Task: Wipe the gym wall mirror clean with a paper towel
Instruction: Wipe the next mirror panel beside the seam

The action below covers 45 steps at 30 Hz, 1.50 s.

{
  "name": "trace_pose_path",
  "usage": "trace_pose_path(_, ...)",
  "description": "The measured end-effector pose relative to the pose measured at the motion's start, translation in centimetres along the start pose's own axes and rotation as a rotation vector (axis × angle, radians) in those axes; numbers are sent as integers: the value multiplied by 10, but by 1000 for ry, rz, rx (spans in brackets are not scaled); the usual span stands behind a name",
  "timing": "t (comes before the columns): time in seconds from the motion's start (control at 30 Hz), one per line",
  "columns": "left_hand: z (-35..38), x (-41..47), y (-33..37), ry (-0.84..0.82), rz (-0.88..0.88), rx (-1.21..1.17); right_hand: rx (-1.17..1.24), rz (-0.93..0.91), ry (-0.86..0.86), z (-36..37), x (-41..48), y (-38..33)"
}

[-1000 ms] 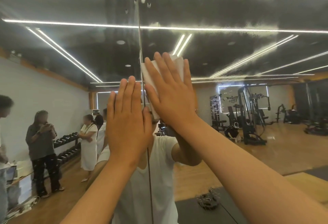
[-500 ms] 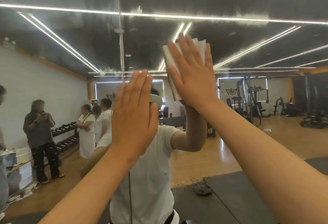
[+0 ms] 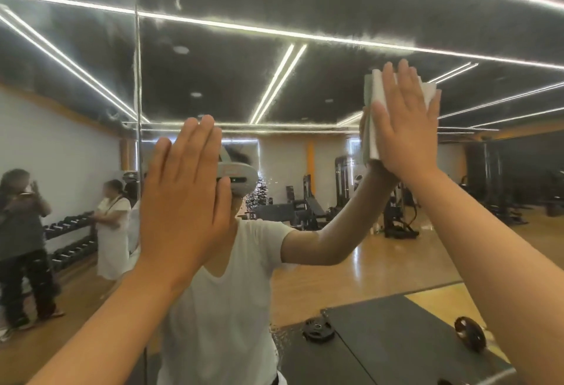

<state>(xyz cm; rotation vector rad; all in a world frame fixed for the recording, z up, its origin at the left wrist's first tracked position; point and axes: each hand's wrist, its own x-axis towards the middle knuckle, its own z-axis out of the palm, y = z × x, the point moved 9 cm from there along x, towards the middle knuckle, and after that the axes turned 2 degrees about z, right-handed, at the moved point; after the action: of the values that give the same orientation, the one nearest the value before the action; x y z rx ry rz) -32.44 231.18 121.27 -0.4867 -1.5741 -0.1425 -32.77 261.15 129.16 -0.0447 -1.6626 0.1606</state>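
Slid my right hand point(image 3: 403, 122) toward 3 o'clock, fingers straight and together, pressing the paper towel point(image 3: 374, 116) on the mirror point(image 3: 274, 3); streaks at 12 still left.

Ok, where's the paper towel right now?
Head view, upper right: the paper towel is pressed flat against the mirror under the right hand, well right of the vertical mirror seam and the left hand.

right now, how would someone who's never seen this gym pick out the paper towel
Start at the big wall mirror and look to its upper right, where the right hand is spread flat against the glass. The paper towel is the folded white pad under that palm, edges peeking out around it. The left hand, lower down, shows nothing white under it.
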Motion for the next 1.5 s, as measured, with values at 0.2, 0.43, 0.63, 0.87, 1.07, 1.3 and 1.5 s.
trace_pose_path(0.2, 0, 0, 2, 24, -5, 20, -29, 56, 15, 4, -4, 9)
trace_pose_path(0.43, 2, 0, 1, 12, -10, 31, -25, 66, 26, 6, -32, 15)
trace_pose_path(0.63, 1, -1, 2, 13, -16, 25, -21, 87, -7, 10, -66, 18)
trace_pose_path(0.87, 1, -3, 0, 14, -12, 13, 7, 103, -45, 12, -123, 20)
trace_pose_path(1.07, 1, -3, 0, 21, -13, -11, 22, 123, -62, 21, -175, 27)
trace_pose_path(1.3, 2, -4, 1, 14, -17, -14, 54, 77, -70, 26, -237, 30)
trace_pose_path(1.5, 3, -5, -1, 31, -12, -12, 41, -9, -91, 29, -255, 26)
